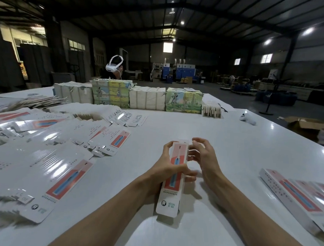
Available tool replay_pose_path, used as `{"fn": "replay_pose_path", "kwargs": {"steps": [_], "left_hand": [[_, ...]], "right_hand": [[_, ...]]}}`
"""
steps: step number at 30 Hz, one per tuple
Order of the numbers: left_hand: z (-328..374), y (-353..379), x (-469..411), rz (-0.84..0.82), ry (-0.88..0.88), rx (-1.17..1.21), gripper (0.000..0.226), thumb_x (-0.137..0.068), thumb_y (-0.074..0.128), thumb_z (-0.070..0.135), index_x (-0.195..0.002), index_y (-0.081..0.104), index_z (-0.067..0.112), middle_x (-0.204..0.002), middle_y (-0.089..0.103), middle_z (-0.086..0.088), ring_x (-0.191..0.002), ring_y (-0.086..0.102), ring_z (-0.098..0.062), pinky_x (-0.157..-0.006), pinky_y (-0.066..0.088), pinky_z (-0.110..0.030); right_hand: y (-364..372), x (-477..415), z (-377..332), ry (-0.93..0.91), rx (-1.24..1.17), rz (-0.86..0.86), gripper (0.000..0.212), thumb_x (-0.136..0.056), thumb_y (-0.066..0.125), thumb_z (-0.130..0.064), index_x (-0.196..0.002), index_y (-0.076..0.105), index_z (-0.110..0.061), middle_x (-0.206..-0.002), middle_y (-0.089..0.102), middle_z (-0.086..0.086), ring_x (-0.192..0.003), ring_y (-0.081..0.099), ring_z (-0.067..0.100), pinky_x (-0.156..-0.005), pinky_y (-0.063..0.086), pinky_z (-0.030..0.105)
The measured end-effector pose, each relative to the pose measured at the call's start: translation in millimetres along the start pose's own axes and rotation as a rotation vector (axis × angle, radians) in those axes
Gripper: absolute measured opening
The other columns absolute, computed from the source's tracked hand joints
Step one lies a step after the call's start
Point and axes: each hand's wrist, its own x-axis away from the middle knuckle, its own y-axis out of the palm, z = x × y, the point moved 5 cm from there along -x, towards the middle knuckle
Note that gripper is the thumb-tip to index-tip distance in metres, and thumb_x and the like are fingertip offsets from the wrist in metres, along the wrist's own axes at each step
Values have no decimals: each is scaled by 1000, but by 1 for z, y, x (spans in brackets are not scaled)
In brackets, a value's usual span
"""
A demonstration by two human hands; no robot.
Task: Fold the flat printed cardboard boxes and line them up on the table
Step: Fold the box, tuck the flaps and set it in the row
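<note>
The folded box (170,199) is in front of me, held above the tabletop (230,144): a long, slim carton of glossy white card with a coral-red panel and a blue toothbrush-like picture. A small round tooth logo sits at its near end beside lettering that seems to read "X-S1", seen upside down. My left hand (164,169) grips its middle, fingers round the left edge and thumb across the front. My right hand (204,158) is curled at the far end's right edge; I cannot tell whether it pinches the card. To my left, flat boxes (62,174) of the same print lie fanned in shiny, overlapping heaps. To my right, finished cartons (293,195) lie side by side in a row.
</note>
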Motion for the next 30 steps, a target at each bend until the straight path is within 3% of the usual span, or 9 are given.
{"fn": "replay_pose_path", "kwargs": {"steps": [6,10,14,18,21,24,30], "left_hand": [[-4,1,4,-37,-33,34,98,-70,90,24,-144,29,45,-114,69,-9,-85,79,-26,-69,62,-32],[-1,-1,4,-47,-19,9,97,-69,88,23,-145,29,41,-110,69,-8,-80,78,-21,-67,61,-29],[-3,1,4,-74,-34,41,98,-71,87,20,-147,28,41,-110,71,-5,-84,78,-26,-70,62,-32],[-3,1,4,-76,-31,25,95,-73,86,22,-146,28,43,-115,71,-4,-91,78,-29,-73,63,-35],[-1,2,5,-82,-21,-36,94,-72,85,26,-145,28,44,-112,69,-3,-85,78,-22,-71,62,-29],[0,5,4,-121,-13,-67,88,-73,85,27,-138,30,50,-114,67,-2,-84,78,-21,-70,61,-27],[1,2,2,-93,-14,-164,94,-69,85,29,-138,24,47,-112,63,-7,-76,77,-13,-64,59,-21]], "right_hand": [[-6,-1,5,33,0,-51,22,-101,66,-13,-123,69,-6,-104,77,19,-91,74,31,-82,62,39],[-5,0,4,56,-80,-98,23,-98,70,-10,-120,71,-1,-100,77,23,-83,73,31,-75,62,33],[-8,2,-5,-102,82,-90,12,-100,64,-4,-108,73,-7,-93,78,19,-85,77,37,-76,65,40],[-5,4,-12,-213,215,-74,20,-102,55,0,-102,72,-10,-90,79,10,-85,79,29,-70,66,38],[-4,3,-11,-102,114,-100,14,-104,56,-11,-102,66,-1,-92,77,11,-86,78,33,-66,62,34],[-5,3,-10,64,-67,-89,28,-107,59,-27,-96,63,0,-96,76,15,-86,77,31,-62,59,31],[-6,5,-7,188,-176,-154,22,-97,72,-13,-106,71,7,-93,74,21,-81,74,28,-60,59,32]]}}
